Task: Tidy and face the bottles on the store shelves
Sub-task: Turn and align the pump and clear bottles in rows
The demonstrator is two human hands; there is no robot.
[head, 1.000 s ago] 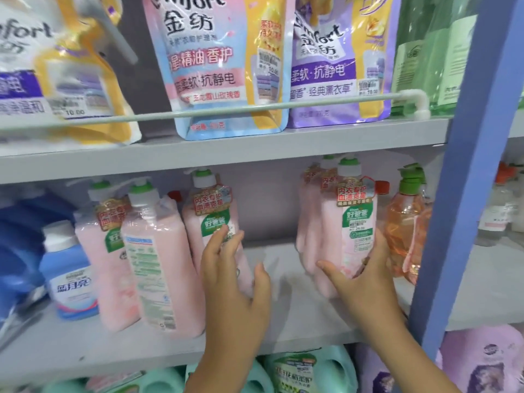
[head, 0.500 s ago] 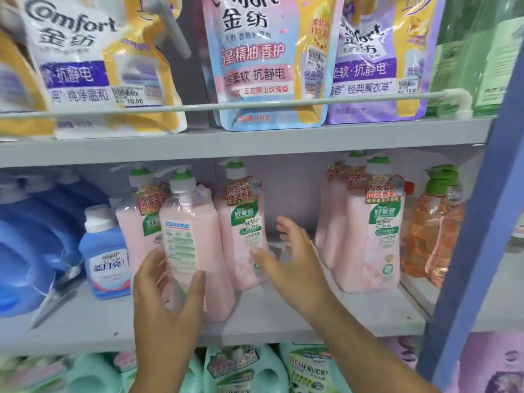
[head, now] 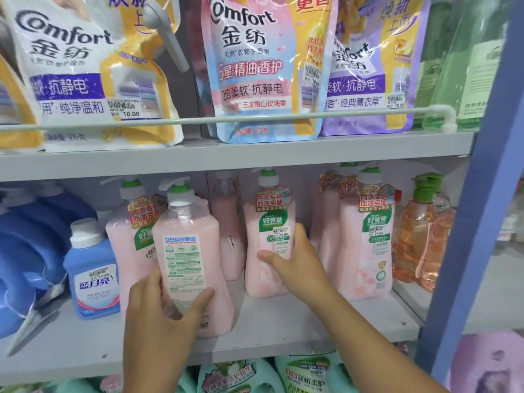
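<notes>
Bottles first: the pink pump bottle (head: pixel 192 262) at the shelf's (head: pixel 283 330) front edge stood back-label out, and the left hand (head: pixel 161 313) had shifted from its neighbour to wrap round its base. The right hand (head: pixel 295 259) had left the right-hand cluster (head: pixel 365 242) and now gripped the middle pink bottle (head: pixel 269 239), green label forward, further back on the shelf. Judging by that, a turn to face the backward one was due. A blue bottle (head: pixel 93 273) stood near the left.
</notes>
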